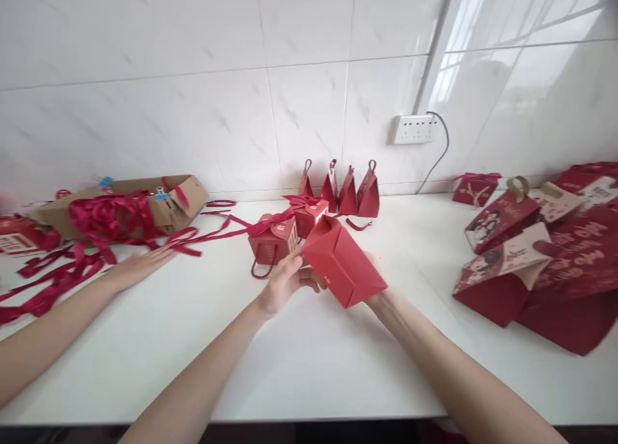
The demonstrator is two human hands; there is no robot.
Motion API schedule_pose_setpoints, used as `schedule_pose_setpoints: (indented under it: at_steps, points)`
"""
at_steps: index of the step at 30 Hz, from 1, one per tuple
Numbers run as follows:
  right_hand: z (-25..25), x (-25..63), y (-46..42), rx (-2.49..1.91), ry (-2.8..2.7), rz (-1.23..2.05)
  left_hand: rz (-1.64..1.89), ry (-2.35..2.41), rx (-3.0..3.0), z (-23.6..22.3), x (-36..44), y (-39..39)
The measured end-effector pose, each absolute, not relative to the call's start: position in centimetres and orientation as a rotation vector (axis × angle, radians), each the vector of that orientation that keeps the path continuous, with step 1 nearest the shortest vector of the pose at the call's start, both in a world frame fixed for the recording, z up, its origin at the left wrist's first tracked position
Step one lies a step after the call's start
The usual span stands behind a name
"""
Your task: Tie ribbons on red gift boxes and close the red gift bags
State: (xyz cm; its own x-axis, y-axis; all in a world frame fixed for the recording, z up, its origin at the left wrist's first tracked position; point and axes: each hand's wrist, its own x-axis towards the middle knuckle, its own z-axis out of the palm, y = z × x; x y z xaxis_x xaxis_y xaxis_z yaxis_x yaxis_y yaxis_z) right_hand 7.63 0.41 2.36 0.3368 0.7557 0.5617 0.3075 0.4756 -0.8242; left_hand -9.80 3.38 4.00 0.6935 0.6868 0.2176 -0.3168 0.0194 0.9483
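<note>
A red folded paper gift box (pixel 344 264) is held tilted above the white table, its upper end pointing away from me. My left hand (pixel 286 282) grips its left edge, thumb on the near side and fingers curled beneath. Behind the box is my right hand (pixel 375 264), supporting it from the right; its fingers are mostly hidden. Just beyond my left hand stand a red box with a ribbon bow and cord handle (pixel 274 241) and a second bow-tied box (pixel 311 215). A short dark red strap (pixel 358 224) lies past the held box.
Several pointed red boxes with loops (pixel 368 196) stand against the wall. Printed red boxes (pixel 502 273) crowd the right side. At left, another person's hand (pixel 145 262) rests by ribbons (pixel 72 277) and a cardboard box (pixel 196 199). A socket strip (pixel 412 130) is wall-mounted.
</note>
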Motion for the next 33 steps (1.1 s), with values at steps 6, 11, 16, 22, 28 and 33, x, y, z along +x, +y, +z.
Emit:
schedule_pose_setpoints:
  at_steps: [6,11,16,22,28,33]
  points:
    - [3.8,8.0,-0.4,-0.874,-0.954,1.45,0.706,0.238,1.507,4.3,-10.3,2.9]
    - [4.3,7.5,-0.5,-0.908,-0.674,1.213,0.793,0.357,1.582,5.0,-10.3,2.9]
    - [4.5,7.6,-0.8,-1.002,-0.738,0.663,0.852,0.672,1.818,6.1,-11.0,3.1]
    - [4.3,7.7,-0.6,-0.864,-0.893,0.65,1.56,0.698,1.768,6.2,-12.3,4.6]
    - [2.9,7.5,0.9,-1.222,-1.027,0.752,2.297,1.396,1.214,5.9,-16.4,9.7]
    - [0.2,6.9,1.3,-1.362,-1.387,0.554,1.917,1.95,1.05,2.7,-19.2,12.3]
